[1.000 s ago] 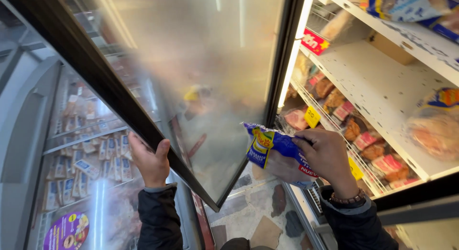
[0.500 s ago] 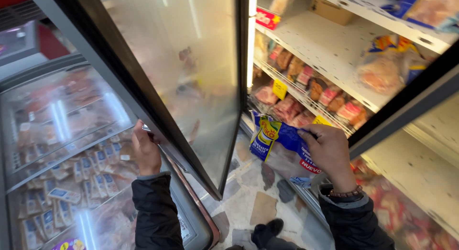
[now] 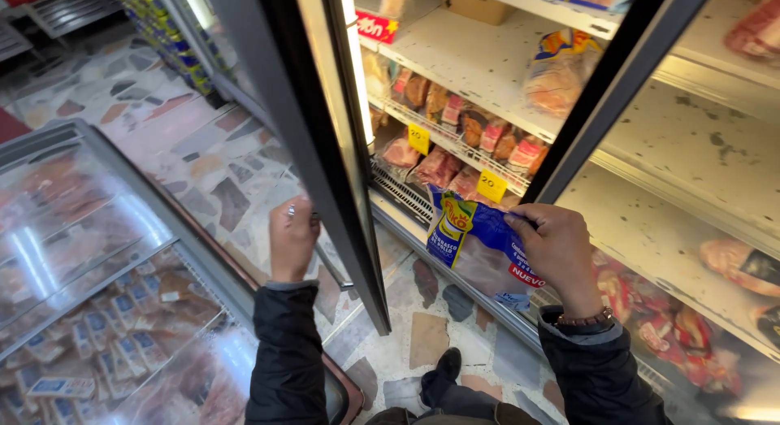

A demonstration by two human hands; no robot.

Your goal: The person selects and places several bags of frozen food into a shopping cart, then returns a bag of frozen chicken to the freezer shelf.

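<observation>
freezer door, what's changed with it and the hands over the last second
The freezer door has swung from broadside to nearly edge-on to the camera, its fogged glass no longer facing the view. The left hand has gone from gripping the door's edge to its handle. The right hand still holds the blue bag in front of the open shelves.

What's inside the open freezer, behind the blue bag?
Behind the blue bag in the right hand: wire shelf of wrapped meat packs with yellow tags. The bag hides the lowest level.

door handle [image 3: 321, 254] hidden (mostly), freezer door [image 3: 325, 108] cropped
</observation>
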